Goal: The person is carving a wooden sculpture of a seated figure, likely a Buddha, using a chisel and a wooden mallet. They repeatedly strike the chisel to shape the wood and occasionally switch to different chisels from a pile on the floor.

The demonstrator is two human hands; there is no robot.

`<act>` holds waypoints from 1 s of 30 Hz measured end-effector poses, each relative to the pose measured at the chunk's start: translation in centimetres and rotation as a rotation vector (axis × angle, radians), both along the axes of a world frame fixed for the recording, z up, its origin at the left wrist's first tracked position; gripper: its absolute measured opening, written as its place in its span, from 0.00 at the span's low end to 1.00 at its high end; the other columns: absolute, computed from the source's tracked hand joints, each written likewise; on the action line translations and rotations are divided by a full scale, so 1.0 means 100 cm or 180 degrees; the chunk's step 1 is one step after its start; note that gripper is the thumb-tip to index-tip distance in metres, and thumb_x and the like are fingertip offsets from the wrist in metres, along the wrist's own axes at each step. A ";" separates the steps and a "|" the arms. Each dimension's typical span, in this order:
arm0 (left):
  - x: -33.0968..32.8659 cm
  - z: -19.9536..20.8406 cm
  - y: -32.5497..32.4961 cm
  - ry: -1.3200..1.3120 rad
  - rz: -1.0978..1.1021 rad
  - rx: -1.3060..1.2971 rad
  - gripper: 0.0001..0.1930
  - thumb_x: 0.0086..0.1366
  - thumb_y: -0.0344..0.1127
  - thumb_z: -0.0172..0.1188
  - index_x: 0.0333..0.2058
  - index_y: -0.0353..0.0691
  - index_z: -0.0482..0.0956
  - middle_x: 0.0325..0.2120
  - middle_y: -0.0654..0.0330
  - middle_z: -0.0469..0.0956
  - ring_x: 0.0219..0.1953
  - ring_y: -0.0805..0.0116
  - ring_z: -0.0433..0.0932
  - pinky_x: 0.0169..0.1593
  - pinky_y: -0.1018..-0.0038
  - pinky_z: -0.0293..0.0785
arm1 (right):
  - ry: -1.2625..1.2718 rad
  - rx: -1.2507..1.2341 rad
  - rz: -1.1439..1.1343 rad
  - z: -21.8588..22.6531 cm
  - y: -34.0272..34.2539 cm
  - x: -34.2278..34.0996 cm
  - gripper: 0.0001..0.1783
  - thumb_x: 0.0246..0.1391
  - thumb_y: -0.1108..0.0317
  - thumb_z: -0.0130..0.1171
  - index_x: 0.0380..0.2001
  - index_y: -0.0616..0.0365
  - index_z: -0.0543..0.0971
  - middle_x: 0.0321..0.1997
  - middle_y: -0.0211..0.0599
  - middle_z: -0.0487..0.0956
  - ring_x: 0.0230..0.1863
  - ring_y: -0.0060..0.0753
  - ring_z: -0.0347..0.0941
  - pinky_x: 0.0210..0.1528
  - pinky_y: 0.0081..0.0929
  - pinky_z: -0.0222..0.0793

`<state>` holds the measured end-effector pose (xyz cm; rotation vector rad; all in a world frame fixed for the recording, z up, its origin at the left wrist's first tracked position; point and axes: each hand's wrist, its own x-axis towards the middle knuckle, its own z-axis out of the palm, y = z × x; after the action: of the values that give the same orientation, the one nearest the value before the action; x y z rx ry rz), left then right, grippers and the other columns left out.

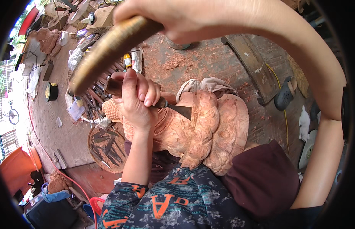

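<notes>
My left hand (138,100) is closed around the wooden handle of a chisel (182,112). Its flat, flared blade points right, over the upper surface of a reddish wood carving (200,133); whether the edge touches the wood I cannot tell. The carving has rounded, swirling folds and a knobbly end at the left, and it lies against my lap. Raised above and to the left, a thick wooden mallet (112,51) is gripped by my right hand (166,19), slightly blurred. My right arm arches over the top of the view. A pale cloth (219,84) is bunched behind the carving.
Many chisels (96,93) stand bundled left of the carving. A round tray (90,142) holds loose blades. Wood chips (168,61) cover the floor beyond. On the right are a plank (248,63), a dark clog (283,95) and a yellow cord (286,128). A red hose (34,131) runs along the left.
</notes>
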<state>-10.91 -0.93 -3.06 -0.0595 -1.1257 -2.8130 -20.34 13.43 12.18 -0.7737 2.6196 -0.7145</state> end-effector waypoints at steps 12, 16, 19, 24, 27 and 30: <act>-0.002 0.005 0.012 -0.0163 -0.0100 0.0015 0.05 0.67 0.31 0.47 0.30 0.47 0.66 0.10 0.68 0.55 0.08 0.80 0.52 0.12 0.82 0.48 | 0.0035 0.0513 -0.0308 0.034 -0.011 0.028 0.14 0.45 0.74 0.49 0.38 0.64 0.74 0.25 0.47 0.76 0.25 0.42 0.74 0.30 0.33 0.73; 0.007 0.011 0.009 -0.0418 -0.0006 -0.0181 0.05 0.67 0.31 0.48 0.29 0.46 0.66 0.10 0.69 0.55 0.08 0.80 0.52 0.12 0.81 0.49 | 0.1398 -0.0097 0.1549 -0.008 0.026 0.007 0.13 0.43 0.76 0.49 0.36 0.67 0.73 0.24 0.48 0.76 0.25 0.44 0.74 0.30 0.36 0.73; 0.001 0.006 0.016 -0.0252 -0.0083 -0.0110 0.07 0.66 0.30 0.49 0.27 0.45 0.65 0.09 0.68 0.56 0.08 0.81 0.51 0.11 0.82 0.49 | 0.1340 -0.0313 0.1385 0.004 0.038 0.012 0.14 0.44 0.77 0.47 0.38 0.70 0.70 0.26 0.51 0.76 0.25 0.43 0.74 0.29 0.35 0.72; -0.006 0.013 0.013 -0.0207 0.0326 -0.0354 0.07 0.66 0.33 0.49 0.27 0.46 0.66 0.09 0.69 0.56 0.07 0.80 0.52 0.10 0.82 0.49 | -0.0420 -0.1505 -0.0051 0.007 0.022 0.019 0.19 0.45 0.74 0.45 0.41 0.77 0.66 0.27 0.57 0.74 0.24 0.40 0.73 0.26 0.31 0.70; -0.007 0.018 0.007 -0.0272 0.0468 -0.0306 0.08 0.67 0.36 0.50 0.28 0.47 0.66 0.09 0.69 0.56 0.07 0.80 0.53 0.10 0.82 0.50 | -0.0332 -0.0929 -0.0454 0.015 0.020 0.018 0.21 0.44 0.73 0.46 0.41 0.78 0.66 0.27 0.59 0.74 0.25 0.43 0.74 0.28 0.33 0.70; -0.006 0.017 0.007 -0.0390 0.0414 -0.0346 0.07 0.67 0.35 0.50 0.27 0.47 0.66 0.10 0.69 0.57 0.08 0.80 0.54 0.11 0.82 0.50 | 0.0451 -0.1426 0.0458 -0.009 0.027 0.006 0.22 0.44 0.72 0.47 0.42 0.78 0.66 0.28 0.61 0.74 0.29 0.46 0.75 0.31 0.36 0.71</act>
<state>-11.49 -0.19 -1.32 0.1730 -1.2591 -2.6712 -19.69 16.18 11.28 -1.1603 2.5167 -1.2665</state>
